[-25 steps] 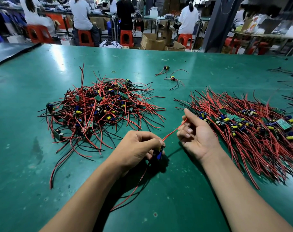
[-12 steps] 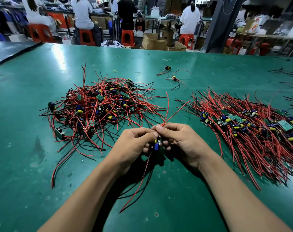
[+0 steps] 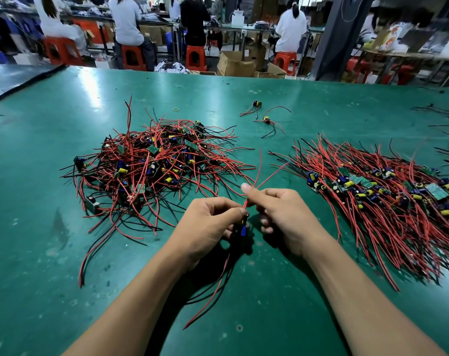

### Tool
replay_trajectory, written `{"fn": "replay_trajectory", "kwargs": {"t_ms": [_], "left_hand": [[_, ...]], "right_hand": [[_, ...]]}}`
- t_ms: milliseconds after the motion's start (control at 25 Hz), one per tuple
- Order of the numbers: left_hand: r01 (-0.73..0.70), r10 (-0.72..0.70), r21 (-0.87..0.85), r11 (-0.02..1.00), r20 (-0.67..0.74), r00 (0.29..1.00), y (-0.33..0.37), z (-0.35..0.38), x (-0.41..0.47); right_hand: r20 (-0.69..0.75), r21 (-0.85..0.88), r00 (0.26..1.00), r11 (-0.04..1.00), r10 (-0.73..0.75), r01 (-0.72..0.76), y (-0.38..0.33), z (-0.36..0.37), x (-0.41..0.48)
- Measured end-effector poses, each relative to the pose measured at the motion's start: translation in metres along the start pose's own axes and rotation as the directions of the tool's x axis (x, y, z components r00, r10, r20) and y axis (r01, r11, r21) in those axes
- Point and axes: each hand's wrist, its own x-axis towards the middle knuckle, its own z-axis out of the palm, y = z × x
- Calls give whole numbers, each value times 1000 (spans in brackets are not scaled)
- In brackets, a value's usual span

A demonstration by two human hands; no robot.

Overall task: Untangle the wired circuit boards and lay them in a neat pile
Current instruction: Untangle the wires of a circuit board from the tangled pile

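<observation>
1. Head view, the grips. The left grip (image 3: 210, 222) is curled round a small board (image 3: 244, 228), of which only the blue capacitor end shows between the two grips. The right grip (image 3: 282, 219), just beside the left, pinches the board's red leads (image 3: 259, 163) between thumb and forefinger, just above the board. The leads fan up and away beyond the pinch.
2. Head view, below the grips. The trailing leads (image 3: 218, 291), red and black, run from under the left grip back toward the person and lie on the table (image 3: 38, 291).
3. Head view, around the grips.
   - The tangle (image 3: 151, 160) sits ahead and left of the left grip, near it but apart.
   - The pile (image 3: 385, 199) lies right of the right grip, its wires combed roughly one way.
   - Two strays (image 3: 256, 104) lie well beyond both grips.
4. Handling, as a judgement.
   - The board looks light and stiff, with tall parts and soldered lead roots that are likely fragile.
   - The leads look thin, limp and a little springy, so they are apt to snag on their neighbours.
   - It seems best to hold the board by its edges.
   - The leads are better drawn through a light pinch starting near the root than tugged by their tips, since a hard pull could strain the joints.
</observation>
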Motion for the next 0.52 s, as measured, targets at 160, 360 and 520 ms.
{"fn": "replay_trajectory", "kwargs": {"t_ms": [160,360,520], "left_hand": [[-29,33,64,998,-64,997,-2,3,2],[-29,42,157,987,-84,996,-3,5,5],[4,0,75,997,-56,998,-2,3,6]], "right_hand": [[-28,-288,995,954,-98,86,-2,8,-9],[-107,-605,948,776,-300,178,-3,13,-8],[-67,-240,989,965,-129,109,2,13,-5]]}}
